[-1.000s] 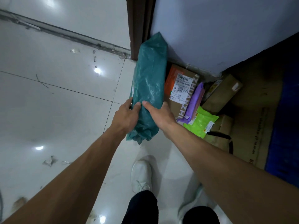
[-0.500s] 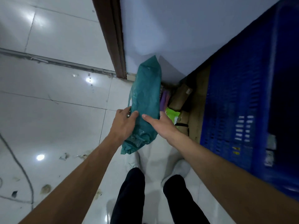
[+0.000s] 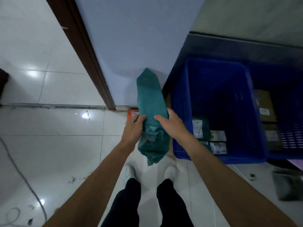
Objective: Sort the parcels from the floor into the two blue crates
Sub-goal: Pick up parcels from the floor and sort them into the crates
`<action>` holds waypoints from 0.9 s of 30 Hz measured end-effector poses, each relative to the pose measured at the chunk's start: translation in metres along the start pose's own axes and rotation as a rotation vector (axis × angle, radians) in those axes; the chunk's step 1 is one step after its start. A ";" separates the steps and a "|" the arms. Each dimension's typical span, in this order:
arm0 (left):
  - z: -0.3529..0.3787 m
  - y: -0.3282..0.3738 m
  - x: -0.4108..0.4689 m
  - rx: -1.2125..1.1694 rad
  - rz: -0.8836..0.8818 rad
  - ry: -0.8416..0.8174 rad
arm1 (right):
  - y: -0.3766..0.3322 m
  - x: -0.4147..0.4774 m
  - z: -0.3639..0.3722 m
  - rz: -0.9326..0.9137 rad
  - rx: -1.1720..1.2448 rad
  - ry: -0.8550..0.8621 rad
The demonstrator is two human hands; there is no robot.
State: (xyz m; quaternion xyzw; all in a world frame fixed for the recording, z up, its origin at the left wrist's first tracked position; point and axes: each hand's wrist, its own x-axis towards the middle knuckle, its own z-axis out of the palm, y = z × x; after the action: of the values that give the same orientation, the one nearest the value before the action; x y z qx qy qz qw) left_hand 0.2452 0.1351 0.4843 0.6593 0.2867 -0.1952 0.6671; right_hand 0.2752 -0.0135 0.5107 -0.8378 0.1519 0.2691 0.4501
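A long teal plastic parcel (image 3: 150, 102) is held up in front of me, pointing away towards the wall. My left hand (image 3: 133, 128) grips its left side and my right hand (image 3: 171, 123) grips its right side, both near the crumpled lower end. Just to the right stands a blue crate (image 3: 180, 125) with several labelled parcels (image 3: 200, 128) on its bottom. A second blue crate (image 3: 291, 112) stands beside it at the far right, holding a brown box (image 3: 265, 107). An orange parcel (image 3: 132, 114) peeks out on the floor behind my left hand.
A brown door frame (image 3: 85, 51) and a pale blue wall (image 3: 139, 38) rise straight ahead. White tiled floor (image 3: 57, 145) spreads to the left, with a cable (image 3: 24, 181) lying on it. My legs and white shoes (image 3: 170, 173) are below the parcel. A grey object (image 3: 288, 185) sits at the lower right.
I have stood up and turned right with the teal parcel in both hands. The floor pile has dropped out of sight and the insides of the two blue crates have come into view.
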 end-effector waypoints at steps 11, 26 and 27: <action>0.103 0.076 -0.127 0.018 0.235 -0.187 | -0.007 -0.154 -0.151 0.023 0.171 0.230; 0.336 0.054 -0.275 -0.057 0.283 -0.453 | 0.127 -0.281 -0.343 -0.065 0.179 0.534; 0.353 0.053 -0.282 -0.042 0.296 -0.445 | 0.139 -0.285 -0.356 -0.074 0.193 0.548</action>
State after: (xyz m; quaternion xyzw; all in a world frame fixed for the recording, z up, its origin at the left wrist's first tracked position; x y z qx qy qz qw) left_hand 0.1088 -0.2452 0.6936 0.6209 0.0375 -0.2298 0.7486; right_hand 0.0879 -0.3837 0.7451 -0.8376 0.2618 0.0005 0.4794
